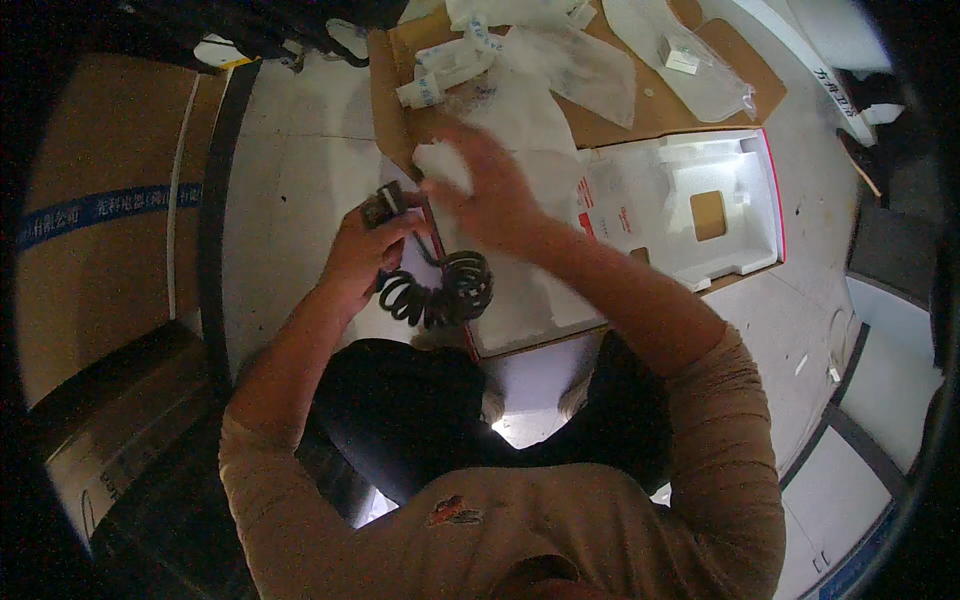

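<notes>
Coiled cable: the black coiled cable (440,290) hangs below your two hands, over the near left corner of the white foam tray (720,215), with its upper end rising to the small dark device (383,207).
Left hand: your left hand (362,255) is closed on the small dark device, thumb and fingers pinching it, just left of the tray.
Right hand: your right hand (490,195) is blurred, its fingers spread wide and clamping nothing, right beside the device and above the coil.
Tray: it lies in an opened carton on the floor, its square cut-out showing brown.
Beyond the tray: clear plastic bags (590,70) and a white tube (440,75) lie on the cardboard flap (640,110).
Far left of the tray: a taped brown cardboard box (95,220) stands.
</notes>
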A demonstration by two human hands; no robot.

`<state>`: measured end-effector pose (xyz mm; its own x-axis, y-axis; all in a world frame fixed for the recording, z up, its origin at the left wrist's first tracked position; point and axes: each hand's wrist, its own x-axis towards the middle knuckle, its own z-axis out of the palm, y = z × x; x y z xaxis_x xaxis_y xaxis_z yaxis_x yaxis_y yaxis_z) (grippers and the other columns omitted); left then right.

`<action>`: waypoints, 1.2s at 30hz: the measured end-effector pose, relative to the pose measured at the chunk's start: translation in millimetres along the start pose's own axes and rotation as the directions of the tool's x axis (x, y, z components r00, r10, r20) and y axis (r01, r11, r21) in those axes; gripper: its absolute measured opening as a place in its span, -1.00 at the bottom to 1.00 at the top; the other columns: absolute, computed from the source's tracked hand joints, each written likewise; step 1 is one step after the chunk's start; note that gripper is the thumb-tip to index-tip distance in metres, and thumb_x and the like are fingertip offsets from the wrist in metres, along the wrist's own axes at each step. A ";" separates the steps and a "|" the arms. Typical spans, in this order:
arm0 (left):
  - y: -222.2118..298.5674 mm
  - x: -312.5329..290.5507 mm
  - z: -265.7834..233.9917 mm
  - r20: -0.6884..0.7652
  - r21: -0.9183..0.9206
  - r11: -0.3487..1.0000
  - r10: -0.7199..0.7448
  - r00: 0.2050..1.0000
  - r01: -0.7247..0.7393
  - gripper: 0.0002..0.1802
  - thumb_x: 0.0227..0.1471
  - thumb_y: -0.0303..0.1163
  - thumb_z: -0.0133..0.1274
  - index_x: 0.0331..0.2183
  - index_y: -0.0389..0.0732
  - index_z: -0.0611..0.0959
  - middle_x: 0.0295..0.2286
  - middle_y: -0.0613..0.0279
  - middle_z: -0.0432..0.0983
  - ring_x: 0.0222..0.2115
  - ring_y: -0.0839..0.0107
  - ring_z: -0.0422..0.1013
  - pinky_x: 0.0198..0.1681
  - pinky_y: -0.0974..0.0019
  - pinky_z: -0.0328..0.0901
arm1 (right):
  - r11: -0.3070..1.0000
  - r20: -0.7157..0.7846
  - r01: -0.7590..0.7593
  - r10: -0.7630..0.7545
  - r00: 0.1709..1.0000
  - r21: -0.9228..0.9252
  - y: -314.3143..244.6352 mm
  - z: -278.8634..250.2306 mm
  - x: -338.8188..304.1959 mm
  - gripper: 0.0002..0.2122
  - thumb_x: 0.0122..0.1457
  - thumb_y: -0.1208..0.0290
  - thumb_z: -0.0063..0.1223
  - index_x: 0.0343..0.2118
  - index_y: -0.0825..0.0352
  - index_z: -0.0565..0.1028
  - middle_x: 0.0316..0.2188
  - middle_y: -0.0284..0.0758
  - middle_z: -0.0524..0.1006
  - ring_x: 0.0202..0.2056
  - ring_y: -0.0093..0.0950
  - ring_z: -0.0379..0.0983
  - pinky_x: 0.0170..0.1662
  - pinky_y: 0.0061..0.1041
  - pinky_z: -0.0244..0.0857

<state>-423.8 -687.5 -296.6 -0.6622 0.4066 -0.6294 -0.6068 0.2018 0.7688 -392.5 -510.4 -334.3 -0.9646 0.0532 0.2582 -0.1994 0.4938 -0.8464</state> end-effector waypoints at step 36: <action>15.9 -45.2 37.6 -0.032 0.083 0.976 0.205 0.978 -0.202 -0.75 -0.14 -0.46 0.05 -0.30 -0.24 0.48 -0.50 0.20 0.48 -0.73 0.71 0.13 -0.72 0.64 -0.04 | 0.967 0.232 -0.044 0.105 0.967 -0.253 145.9 -94.8 4.4 -0.64 -0.10 0.22 0.10 -0.28 0.35 0.42 -0.27 -0.20 0.42 -0.19 -0.27 0.32 -0.14 -0.34 0.21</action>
<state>-387.0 -669.1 -251.6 -0.7862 0.4108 -0.4616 -0.4218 0.1890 0.8867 -409.5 -355.9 -412.5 -0.9938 -0.0980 0.0530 -0.1064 0.6941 -0.7120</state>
